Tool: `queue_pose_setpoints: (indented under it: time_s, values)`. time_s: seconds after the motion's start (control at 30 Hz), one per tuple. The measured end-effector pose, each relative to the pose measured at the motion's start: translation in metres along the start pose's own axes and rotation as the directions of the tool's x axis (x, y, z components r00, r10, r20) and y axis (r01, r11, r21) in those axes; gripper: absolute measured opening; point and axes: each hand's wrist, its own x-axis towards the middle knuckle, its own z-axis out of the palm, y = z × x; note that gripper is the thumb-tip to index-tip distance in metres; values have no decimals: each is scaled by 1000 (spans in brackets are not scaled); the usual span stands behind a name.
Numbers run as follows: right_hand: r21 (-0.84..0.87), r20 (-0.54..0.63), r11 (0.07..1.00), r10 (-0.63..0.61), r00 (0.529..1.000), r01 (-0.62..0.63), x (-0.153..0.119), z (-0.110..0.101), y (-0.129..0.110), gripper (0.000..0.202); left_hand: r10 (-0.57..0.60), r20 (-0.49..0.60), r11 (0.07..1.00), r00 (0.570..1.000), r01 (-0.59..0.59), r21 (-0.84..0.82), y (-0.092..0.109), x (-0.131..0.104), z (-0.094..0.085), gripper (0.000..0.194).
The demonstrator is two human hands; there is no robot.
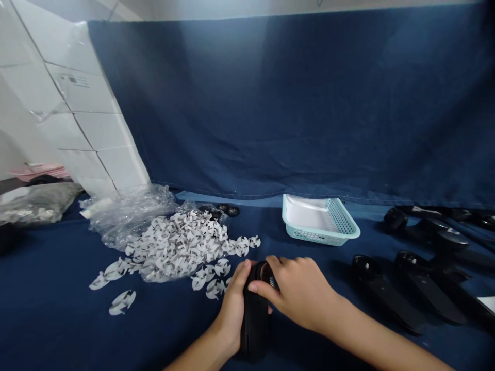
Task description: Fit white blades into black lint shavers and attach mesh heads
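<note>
A long black part (255,330) stands roughly upright at the front centre, with my left hand (233,309) wrapped round it from the left. At its top end, my right hand (296,288) is closed over a round opening, thumb and fingers on either side. Something small and shiny shows between those fingers, too hidden to name. Just left of my hands lies a heap of small white plastic pieces (178,245), partly on clear plastic wrap (127,211). Single white pieces (122,302) lie scattered in front of the heap.
Behind my right hand sits a pale turquoise basket (320,238). Several long black parts (390,299) with round ends lie at the right. Small black discs (233,211) are behind the heap. A filled plastic bag (46,203) rests at the far left, and a blue cloth (290,103) hangs behind.
</note>
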Motion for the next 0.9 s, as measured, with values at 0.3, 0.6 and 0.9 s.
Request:
queue_pose_setpoints:
  time_s: [0.3, 0.6, 0.9]
  values:
    - [7, 72, 1000, 12, 997, -12, 0, -6, 8, 65, -213, -53, 973, 976, 217, 84, -4, 2, -3, 58]
    - [307, -24, 940, -146, 989, 146, -2, -13, 11, 58, -273, 99, 959, 957, 279, -48, 2, 7, -6, 52]
    - [284, 7, 958, 30, 1000, -31, 2, 0, 9, 58, -316, -30, 944, 948, 318, 86, 4, 2, -4, 65]
